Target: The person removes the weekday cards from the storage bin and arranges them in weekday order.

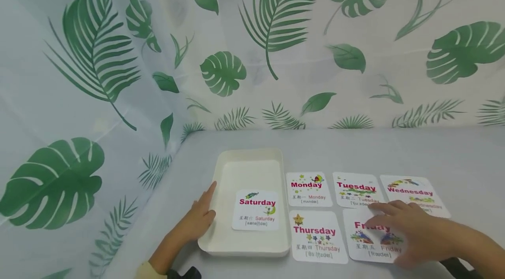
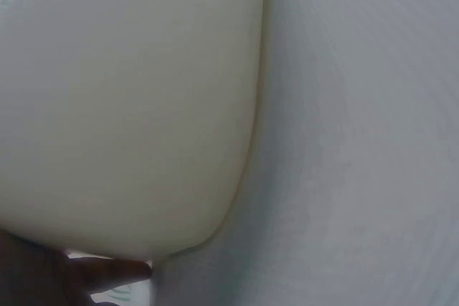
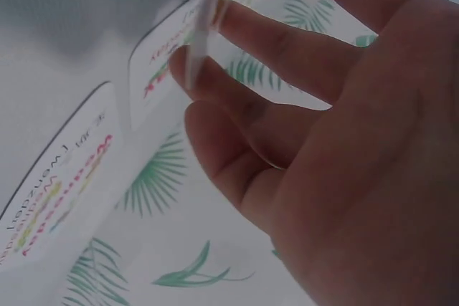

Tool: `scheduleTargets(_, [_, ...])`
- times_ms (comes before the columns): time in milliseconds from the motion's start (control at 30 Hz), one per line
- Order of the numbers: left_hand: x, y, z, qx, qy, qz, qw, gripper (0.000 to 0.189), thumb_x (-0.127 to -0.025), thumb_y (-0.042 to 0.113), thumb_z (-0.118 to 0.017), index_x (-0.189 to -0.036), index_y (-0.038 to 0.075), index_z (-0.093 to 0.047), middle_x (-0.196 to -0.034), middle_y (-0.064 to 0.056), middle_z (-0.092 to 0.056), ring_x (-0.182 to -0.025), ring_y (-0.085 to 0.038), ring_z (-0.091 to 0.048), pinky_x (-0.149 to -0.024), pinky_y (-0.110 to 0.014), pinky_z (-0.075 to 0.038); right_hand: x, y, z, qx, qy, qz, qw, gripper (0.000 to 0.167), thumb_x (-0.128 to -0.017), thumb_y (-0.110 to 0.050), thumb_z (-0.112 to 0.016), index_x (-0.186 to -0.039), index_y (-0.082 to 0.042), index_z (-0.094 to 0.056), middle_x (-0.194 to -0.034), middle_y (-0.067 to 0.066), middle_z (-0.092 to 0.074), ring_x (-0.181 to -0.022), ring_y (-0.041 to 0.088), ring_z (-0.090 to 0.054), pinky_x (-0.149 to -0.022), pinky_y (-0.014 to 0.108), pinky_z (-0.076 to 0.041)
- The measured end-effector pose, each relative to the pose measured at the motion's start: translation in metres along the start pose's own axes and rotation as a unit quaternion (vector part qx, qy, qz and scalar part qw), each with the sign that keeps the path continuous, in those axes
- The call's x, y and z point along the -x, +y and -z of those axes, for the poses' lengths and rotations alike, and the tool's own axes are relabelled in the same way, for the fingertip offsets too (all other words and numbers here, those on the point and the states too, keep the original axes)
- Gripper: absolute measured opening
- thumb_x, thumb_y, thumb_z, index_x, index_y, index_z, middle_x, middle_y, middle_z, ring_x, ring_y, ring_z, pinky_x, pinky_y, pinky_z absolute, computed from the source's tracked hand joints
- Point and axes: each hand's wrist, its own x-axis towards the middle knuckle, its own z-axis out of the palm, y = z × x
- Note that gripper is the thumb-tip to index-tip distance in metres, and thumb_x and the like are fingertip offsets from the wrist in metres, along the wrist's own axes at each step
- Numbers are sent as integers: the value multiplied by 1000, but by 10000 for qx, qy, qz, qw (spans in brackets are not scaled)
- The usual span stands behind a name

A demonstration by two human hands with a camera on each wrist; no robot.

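My left hand (image 1: 199,215) rests against the left side of the white tray (image 1: 240,155), index finger straight along the rim and thumb lower down. A Saturday card (image 1: 256,222) lies inside the tray. Over the Friday card (image 1: 364,248), my right hand (image 1: 422,231) has bent fingers at its upper edge and the thumb near its lower right corner. The right wrist view shows a thin card edge (image 3: 208,30) at those fingertips. Thursday (image 1: 315,255) lies just left of Friday; the Tuesday card (image 1: 351,178) is above it. The left wrist view shows mostly the tray's wall (image 2: 143,105).
A Monday card (image 1: 309,196) lies right of the tray, and a Wednesday card (image 1: 406,182) ends that upper row, partly behind my right hand. Behind the grey-white tabletop (image 1: 335,150) hangs a leaf-printed curtain (image 1: 252,29), which also runs down the left side.
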Motion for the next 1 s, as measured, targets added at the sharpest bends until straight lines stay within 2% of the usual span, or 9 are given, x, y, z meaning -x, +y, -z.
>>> scheduleTargets(233, [-4, 0, 0, -51, -43, -31, 10000, 66, -84, 2, -35, -146, 2, -10, -150, -23, -16, -138, -43, -10, -108, -61, -2, -2, -5, -4, -142, -314, -569, 9978, 63, -51, -41, -80, -108, -43, -53, -134, 5, -46, -121, 41, -39, -93, 70, -23])
scheduleTargets(500, [-3, -1, -1, -52, -55, -26, 10000, 66, -85, 3, -35, -146, 2, -11, -150, -22, -15, -138, -43, -10, -108, -62, -1, -1, -7, -5, -130, -199, -414, 9989, 65, -52, -32, -80, -112, -38, -55, -137, 11, -44, -122, 43, -37, -92, 70, -24])
scheduleTargets(633, [-4, -1, -2, -52, -47, 5, 10000, 66, -85, 3, -35, -146, 2, -11, -150, -22, -15, -138, -42, -10, -108, -61, -1, -2, -10, -4, -200, -254, -468, 9984, 65, -52, -30, -81, -112, -36, -55, -138, 11, -44, -123, 44, -36, -93, 71, -23])
scheduleTargets(833, [-3, -2, -3, -17, -31, 25, 10000, 66, -85, 2, -35, -146, 2, -10, -150, -22, -15, -138, -42, -10, -108, -61, -1, -2, -12, -4, -278, -238, -327, 9988, 64, -53, -26, -80, -112, -32, -55, -137, 12, -44, -123, 43, -38, -91, 71, -24])
scheduleTargets(1000, [-3, -2, -2, -57, 5, 23, 10000, 66, -84, 2, -35, -146, 2, -11, -150, -22, -16, -138, -42, -11, -108, -61, -2, -4, -12, -5, -489, -396, -470, 9969, 65, -55, -24, -79, -115, -32, -55, -140, 11, -42, -127, 42, -35, -94, 70, -20])
